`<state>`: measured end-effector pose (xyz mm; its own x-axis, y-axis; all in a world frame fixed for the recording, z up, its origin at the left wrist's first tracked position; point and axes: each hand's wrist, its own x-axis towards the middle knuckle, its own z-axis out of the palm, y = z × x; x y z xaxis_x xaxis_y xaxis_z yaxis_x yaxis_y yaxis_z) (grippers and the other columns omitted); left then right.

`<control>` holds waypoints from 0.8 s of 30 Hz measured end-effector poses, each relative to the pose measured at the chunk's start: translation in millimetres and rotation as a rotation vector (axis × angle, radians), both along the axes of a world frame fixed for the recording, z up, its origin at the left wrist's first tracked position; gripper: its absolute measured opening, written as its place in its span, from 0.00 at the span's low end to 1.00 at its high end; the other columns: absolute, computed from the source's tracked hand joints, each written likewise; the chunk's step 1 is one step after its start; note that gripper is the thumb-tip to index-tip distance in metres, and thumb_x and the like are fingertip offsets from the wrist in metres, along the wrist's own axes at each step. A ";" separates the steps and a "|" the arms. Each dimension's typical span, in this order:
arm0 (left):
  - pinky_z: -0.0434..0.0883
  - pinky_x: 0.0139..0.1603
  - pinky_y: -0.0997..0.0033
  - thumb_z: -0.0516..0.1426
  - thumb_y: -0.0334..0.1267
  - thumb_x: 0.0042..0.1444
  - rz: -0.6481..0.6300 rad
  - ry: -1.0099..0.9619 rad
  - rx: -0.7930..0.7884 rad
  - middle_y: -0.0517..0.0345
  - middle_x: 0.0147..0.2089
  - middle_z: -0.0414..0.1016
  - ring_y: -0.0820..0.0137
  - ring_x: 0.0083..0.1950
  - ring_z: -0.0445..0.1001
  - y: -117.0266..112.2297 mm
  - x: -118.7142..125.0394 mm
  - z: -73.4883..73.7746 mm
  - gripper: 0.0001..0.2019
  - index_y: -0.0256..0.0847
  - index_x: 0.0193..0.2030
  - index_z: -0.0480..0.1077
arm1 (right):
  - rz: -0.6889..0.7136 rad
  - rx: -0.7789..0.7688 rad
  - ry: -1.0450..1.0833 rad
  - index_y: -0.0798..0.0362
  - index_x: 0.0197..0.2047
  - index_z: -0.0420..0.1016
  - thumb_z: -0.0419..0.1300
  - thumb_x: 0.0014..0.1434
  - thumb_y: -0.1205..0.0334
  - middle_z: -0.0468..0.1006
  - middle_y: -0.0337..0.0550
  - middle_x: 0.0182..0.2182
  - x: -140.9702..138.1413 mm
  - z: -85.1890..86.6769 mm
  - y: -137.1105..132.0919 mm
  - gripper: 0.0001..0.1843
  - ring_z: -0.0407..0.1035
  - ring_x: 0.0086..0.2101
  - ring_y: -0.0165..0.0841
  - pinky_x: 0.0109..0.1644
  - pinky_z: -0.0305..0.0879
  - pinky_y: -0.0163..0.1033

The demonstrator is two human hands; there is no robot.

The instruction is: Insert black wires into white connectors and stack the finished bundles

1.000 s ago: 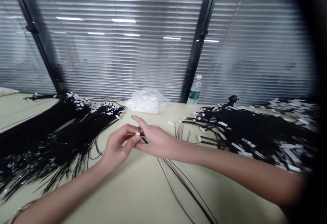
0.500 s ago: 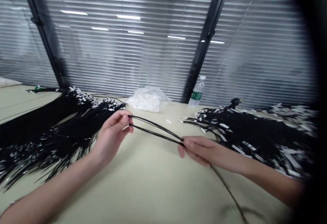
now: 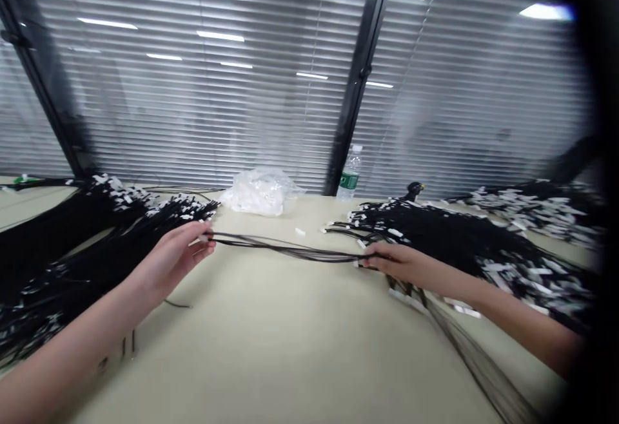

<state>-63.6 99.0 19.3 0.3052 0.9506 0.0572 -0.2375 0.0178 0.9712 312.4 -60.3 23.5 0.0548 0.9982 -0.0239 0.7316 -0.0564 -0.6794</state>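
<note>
Several thin black cables [image 3: 290, 250] stretch between my two hands above the table. My left hand [image 3: 181, 253] pinches one end, where a small white piece shows at the fingertips. Farther along, my right hand [image 3: 394, 261] is closed round the same cables. Their loose length hangs below it toward the lower right, blurred by motion. Beside my right hand lies a heap of black cables with white ends [image 3: 435, 234]. Near my left hand spreads another big bundle of black cables [image 3: 72, 237], partly hidden behind my forearm.
At the back of the table [image 3: 271, 346] lies a clear plastic bag [image 3: 261, 192] with white contents. A water bottle [image 3: 351, 173] with a green label stands by the window frame. A small white piece [image 3: 300, 231] lies mid-table. More white-ended cables [image 3: 527, 208] lie far right.
My hands have moved farther apart, and the cables between them are now stretched almost level. The view has turned to the right. More strands now hang from my right hand.
</note>
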 end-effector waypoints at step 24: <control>0.66 0.34 0.70 0.59 0.35 0.44 -0.632 0.731 0.405 0.57 0.36 0.72 0.69 0.33 0.70 -3.5 4.3 -17.0 0.13 0.42 0.39 0.68 | -0.019 0.357 0.155 0.50 0.51 0.68 0.54 0.59 0.56 0.67 0.43 0.51 -13.9 30.7 46.8 0.17 0.60 0.51 0.37 0.57 0.54 0.45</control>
<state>-59.2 95.6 2.3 0.8284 0.5566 -0.0631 0.3487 -0.4241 0.8358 298.4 -13.5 54.2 0.0964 0.9440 0.3156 0.6198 0.1911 -0.7611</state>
